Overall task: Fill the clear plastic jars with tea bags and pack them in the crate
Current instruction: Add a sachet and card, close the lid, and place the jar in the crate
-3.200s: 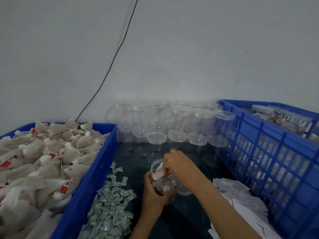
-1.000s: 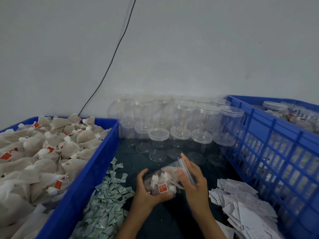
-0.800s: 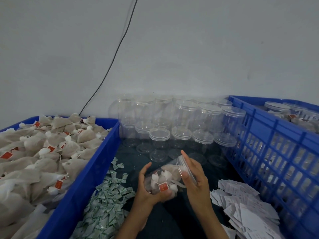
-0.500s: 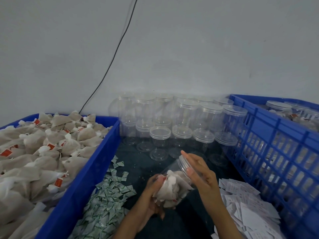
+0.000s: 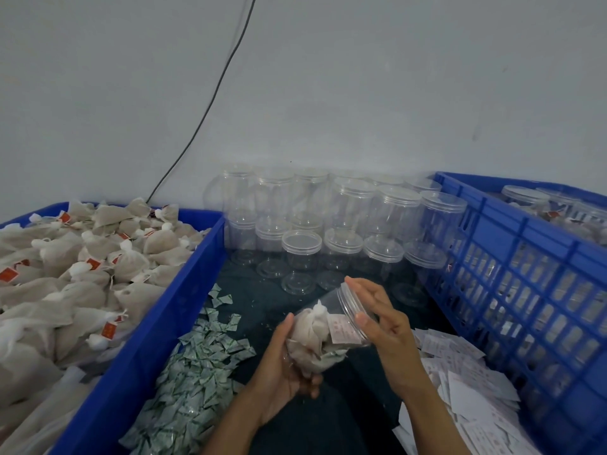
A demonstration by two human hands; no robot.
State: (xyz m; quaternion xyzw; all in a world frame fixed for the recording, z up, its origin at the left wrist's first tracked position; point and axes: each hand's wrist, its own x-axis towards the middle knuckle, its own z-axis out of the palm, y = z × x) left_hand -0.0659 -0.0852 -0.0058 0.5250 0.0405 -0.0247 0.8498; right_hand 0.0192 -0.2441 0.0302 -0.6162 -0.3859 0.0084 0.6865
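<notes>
So we've got the clear plastic jar stuffed with tea bags [image 5: 323,333] tilted between us: our left hand [image 5: 282,372] cups its base with curled fingers, our right hand [image 5: 377,318] lies flat-fingered against the clear screw lid [image 5: 353,310], looks like capping. Next up is probably tightening it, then carrying it into the blue slatted crate [image 5: 512,274] on the right. Empty lidded jars [image 5: 345,224] wait behind, against the wall.
</notes>
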